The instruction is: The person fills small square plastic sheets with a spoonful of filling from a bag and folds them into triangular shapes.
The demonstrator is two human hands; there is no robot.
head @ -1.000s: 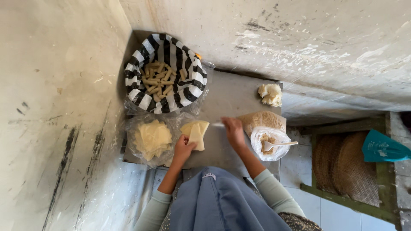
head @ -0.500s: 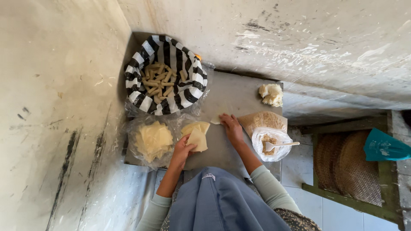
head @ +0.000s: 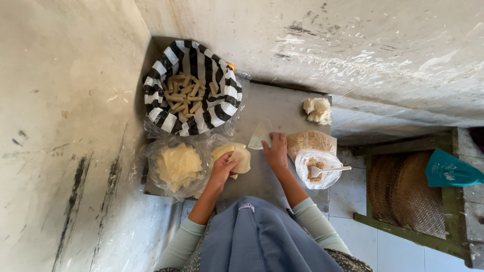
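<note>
Wrappers (head: 177, 165): we see a pale stack in a plastic bag at the left.
Left hand (head: 222, 168): it grasps loose wrappers (head: 237, 156).
Right hand (head: 276, 150): it pinches one sheet (head: 260, 136) on the table (head: 282, 108).
Advice: we should peel slowly, so the sheet stays whole.

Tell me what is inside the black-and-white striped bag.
The striped bag holds a pile of pale rolled pastry sticks. Only the top layer shows; whatever lies under them is covered.

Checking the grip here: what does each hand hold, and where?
Left hand holds the wrapper stack at its near edge; right hand pinches one wrapper at its right corner.
</note>
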